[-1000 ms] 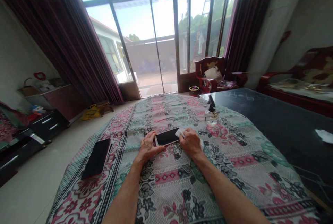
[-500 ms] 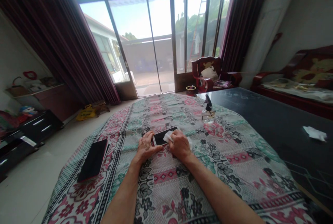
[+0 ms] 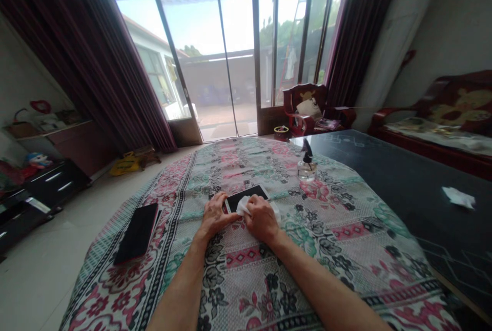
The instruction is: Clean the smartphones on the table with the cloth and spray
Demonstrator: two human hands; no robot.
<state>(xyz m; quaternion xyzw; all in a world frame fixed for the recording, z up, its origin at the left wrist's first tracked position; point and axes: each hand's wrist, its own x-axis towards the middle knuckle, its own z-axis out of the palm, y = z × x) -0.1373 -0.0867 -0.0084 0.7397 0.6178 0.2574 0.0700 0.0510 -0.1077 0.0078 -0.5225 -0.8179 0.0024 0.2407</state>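
A black-screened phone (image 3: pixel 250 193) lies flat on the floral cloth (image 3: pixel 315 239). My left hand (image 3: pixel 214 214) rests at the phone's left end, fingers curled down onto its edge and pinning it. My right hand (image 3: pixel 262 218) is closed round a small white wipe (image 3: pixel 243 206), which it presses on the left half of the screen. The near part of the phone is hidden under both hands.
A dark tablet or case (image 3: pixel 137 232) lies on the cloth to the left. A small clear spray bottle (image 3: pixel 306 164) stands beyond the phone. A crumpled white tissue (image 3: pixel 456 197) lies on the dark tabletop (image 3: pixel 403 182) at the right. Red chairs and glass doors stand behind.
My right hand has slid the wipe leftward along the screen, from the phone's right end to its left half. My left hand has kept its place.
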